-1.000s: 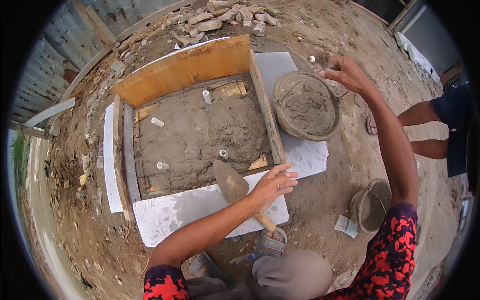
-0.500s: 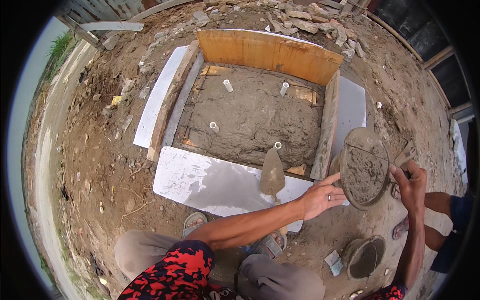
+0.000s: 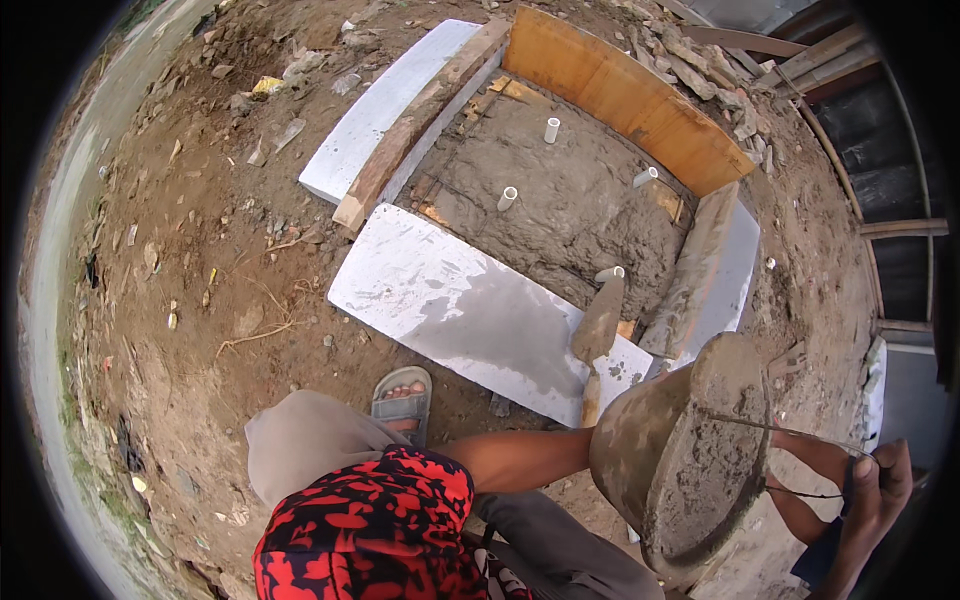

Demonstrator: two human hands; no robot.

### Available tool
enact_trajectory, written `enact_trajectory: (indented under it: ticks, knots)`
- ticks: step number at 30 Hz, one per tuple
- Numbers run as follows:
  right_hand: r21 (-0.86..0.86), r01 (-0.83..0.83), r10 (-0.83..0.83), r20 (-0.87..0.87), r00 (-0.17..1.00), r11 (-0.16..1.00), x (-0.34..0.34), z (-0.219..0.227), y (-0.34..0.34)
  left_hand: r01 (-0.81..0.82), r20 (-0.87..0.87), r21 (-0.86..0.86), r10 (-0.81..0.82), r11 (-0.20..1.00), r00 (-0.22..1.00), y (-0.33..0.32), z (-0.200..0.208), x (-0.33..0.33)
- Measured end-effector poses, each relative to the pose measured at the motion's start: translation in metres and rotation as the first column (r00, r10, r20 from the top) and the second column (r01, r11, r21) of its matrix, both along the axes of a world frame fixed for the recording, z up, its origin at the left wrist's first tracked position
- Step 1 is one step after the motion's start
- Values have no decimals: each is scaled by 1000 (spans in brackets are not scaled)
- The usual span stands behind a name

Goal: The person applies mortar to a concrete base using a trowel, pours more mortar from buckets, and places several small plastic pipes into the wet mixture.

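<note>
A round grey bucket (image 3: 628, 432) with wet concrete caked in its mouth hangs tilted at the right, its opening turned to the right. My right hand (image 3: 882, 492) is closed on its thin wire handle (image 3: 815, 437), drawn out past the rim. My left forearm (image 3: 530, 456) reaches behind the bucket, which hides my left hand. Just beyond, a trowel (image 3: 600, 322) coated in concrete rests at the near edge of a form filled with wet concrete (image 3: 560, 215). Several short white pipes (image 3: 552, 130) stand up out of that concrete.
An orange plywood board (image 3: 620, 95) walls the far side; wooden planks (image 3: 425, 125) flank it. White slabs (image 3: 400, 265) lie around the form. Another person's legs (image 3: 800, 510) show behind the bucket. Rubble (image 3: 690, 65) is piled beyond, beside a dark panelled wall (image 3: 870, 140).
The bucket has come nearer to me and tipped further over. My right hand has moved down and right with the handle; my left hand has gone out of sight behind the bucket. The view has turned.
</note>
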State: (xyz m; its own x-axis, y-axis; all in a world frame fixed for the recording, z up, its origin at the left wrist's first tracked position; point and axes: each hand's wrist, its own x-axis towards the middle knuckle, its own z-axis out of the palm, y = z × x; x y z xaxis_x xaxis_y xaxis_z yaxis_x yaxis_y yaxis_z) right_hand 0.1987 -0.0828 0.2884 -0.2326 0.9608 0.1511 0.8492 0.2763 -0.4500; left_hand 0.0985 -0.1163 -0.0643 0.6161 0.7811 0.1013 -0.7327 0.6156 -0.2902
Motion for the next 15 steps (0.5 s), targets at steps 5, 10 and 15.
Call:
enact_trajectory:
  ticks: [5,10,15]
  knots:
    - [-28,-164,157,-164,974,986,-74,18,7,-288,72,150,280,946,957,-19,39,-115]
    - [-22,-335,311,-319,895,942,-174,31,38,-594,-295,222,634,774,715,-19,43,-209]
    - [-97,-509,363,-589,722,855,-264,-2,82,-744,-469,405,819,532,330,17,73,-322]
